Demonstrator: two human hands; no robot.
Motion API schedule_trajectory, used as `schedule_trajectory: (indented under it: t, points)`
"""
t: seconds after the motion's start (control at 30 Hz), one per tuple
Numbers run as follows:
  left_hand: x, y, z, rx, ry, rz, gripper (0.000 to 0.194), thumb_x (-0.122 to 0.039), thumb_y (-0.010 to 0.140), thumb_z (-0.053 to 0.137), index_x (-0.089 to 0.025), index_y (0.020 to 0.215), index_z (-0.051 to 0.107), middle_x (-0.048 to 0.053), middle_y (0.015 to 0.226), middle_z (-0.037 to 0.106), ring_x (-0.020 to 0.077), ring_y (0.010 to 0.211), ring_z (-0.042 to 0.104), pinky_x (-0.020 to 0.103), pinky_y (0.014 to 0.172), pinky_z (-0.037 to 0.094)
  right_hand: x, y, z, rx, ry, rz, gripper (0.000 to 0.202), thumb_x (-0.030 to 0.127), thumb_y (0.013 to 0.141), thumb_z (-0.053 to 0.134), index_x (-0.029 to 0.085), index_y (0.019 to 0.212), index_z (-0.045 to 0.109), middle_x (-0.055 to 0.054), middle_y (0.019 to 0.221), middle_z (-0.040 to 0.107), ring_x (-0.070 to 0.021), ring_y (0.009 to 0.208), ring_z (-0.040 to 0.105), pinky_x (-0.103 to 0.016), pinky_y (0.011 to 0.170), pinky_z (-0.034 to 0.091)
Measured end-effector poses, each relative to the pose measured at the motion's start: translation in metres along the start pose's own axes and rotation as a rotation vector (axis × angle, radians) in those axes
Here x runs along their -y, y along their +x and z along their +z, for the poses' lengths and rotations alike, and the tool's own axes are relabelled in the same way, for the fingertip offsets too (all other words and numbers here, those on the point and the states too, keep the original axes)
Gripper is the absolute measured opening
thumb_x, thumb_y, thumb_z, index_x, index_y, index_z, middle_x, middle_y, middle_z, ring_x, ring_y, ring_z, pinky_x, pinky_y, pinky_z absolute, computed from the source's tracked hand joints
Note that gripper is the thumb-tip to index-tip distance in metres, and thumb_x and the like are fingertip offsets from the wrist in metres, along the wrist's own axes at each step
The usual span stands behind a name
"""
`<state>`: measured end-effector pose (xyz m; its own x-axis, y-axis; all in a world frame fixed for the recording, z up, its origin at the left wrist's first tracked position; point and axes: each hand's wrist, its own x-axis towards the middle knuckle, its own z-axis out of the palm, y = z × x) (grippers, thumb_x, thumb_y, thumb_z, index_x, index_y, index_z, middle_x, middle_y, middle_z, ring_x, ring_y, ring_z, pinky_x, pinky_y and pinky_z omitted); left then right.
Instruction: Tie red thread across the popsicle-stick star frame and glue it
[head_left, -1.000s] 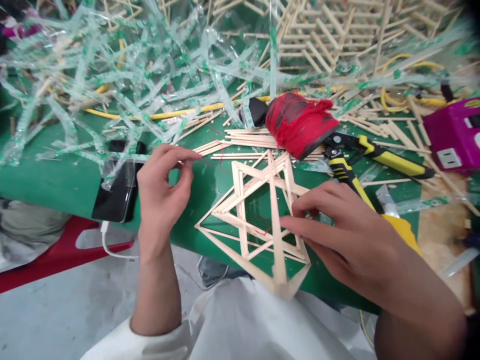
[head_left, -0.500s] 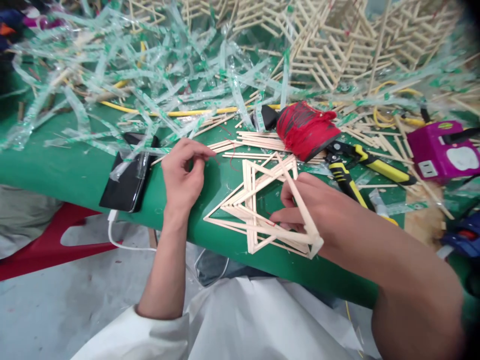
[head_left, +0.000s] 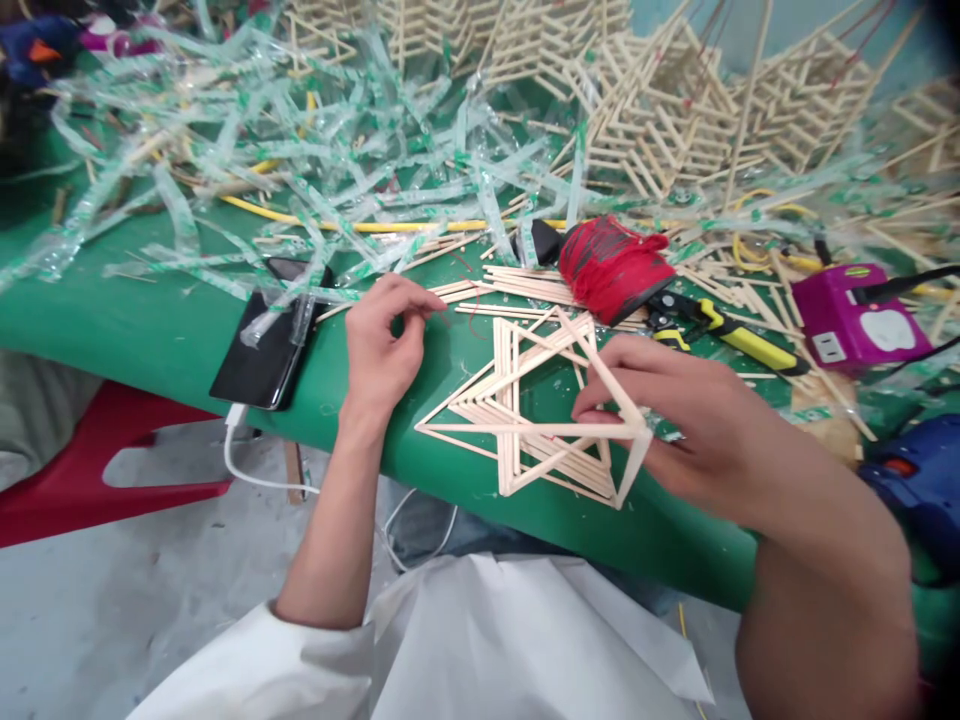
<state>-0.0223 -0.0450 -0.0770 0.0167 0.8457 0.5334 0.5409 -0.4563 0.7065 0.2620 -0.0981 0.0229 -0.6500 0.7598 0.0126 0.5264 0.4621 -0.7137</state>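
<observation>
One pale wooden-stick star frame [head_left: 540, 430] looks light, fragile; corners suit gripping. My left fingers [head_left: 409, 293] and right fingers [head_left: 641, 357] curl narrowly, hold unclear.

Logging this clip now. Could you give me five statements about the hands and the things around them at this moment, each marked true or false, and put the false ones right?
1. The right hand is at the stick frame. True.
2. The left hand is pressing down on the phone. False: the left hand is apart from the phone, which lies to its left.
3. A white cable is plugged into the phone. True.
4. The thread on the spool is blue. False: the spool is wound with red thread.
5. Pliers with yellow-and-black handles lie beside the spool. True.
</observation>
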Motion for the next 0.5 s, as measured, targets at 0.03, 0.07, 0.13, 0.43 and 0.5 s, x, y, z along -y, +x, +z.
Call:
schedule_trajectory:
  t: [0.03,0.07,0.13,0.43,0.5]
  points:
    - [0.000,0.000,0.000,0.000,-0.001,-0.001,0.042,0.009,0.070,0.047,-0.022,0.081,0.074,-0.001,0.078,0.066,0.0142,0.071,0.063,0.027,0.068,0.052,0.000,-0.001,0.000,-0.023,0.009,-0.003,0.019,0.020,0.101,0.048,0.019,0.088,0.061,-0.004,0.094,0.057,-0.0145,0.086,0.057,-0.031,0.073,0.047]
    - [-0.001,-0.001,0.000,0.001,-0.003,-0.003,0.042,0.009,0.071,0.047,-0.022,0.081,0.074,-0.001,0.078,0.066,0.0140,0.072,0.063,0.027,0.068,0.051,0.001,-0.001,0.000,-0.036,0.009,-0.009,0.018,0.021,0.101,0.049,0.019,0.088,0.061,-0.004,0.094,0.057,-0.0145,0.086,0.057,-0.031,0.073,0.047]
    - [-0.001,-0.001,0.000,0.004,-0.008,-0.004,0.041,0.008,0.071,0.047,-0.021,0.081,0.074,-0.001,0.078,0.065,0.0136,0.072,0.063,0.026,0.069,0.051,0.002,0.000,0.002,-0.021,-0.027,-0.028,0.017,0.019,0.100,0.049,0.018,0.091,0.064,-0.005,0.097,0.057,-0.0165,0.089,0.057,-0.033,0.075,0.047]
    - [-0.003,0.000,0.000,0.002,0.018,-0.014,0.037,0.004,0.072,0.046,-0.020,0.080,0.072,0.000,0.079,0.066,0.0134,0.072,0.062,0.026,0.070,0.051,-0.001,0.011,0.015,0.125,-0.172,-0.026,0.032,0.010,0.094,0.049,0.017,0.065,0.058,-0.007,0.091,0.047,-0.0210,0.087,0.046,-0.036,0.071,0.042]
    - [-0.004,0.000,-0.001,0.004,0.006,-0.006,0.037,0.004,0.073,0.046,-0.021,0.081,0.072,0.000,0.079,0.065,0.0133,0.072,0.062,0.026,0.069,0.051,-0.002,0.011,0.015,0.113,-0.174,-0.032,0.032,0.008,0.093,0.050,0.016,0.062,0.055,-0.006,0.091,0.046,-0.0199,0.086,0.045,-0.035,0.071,0.041]
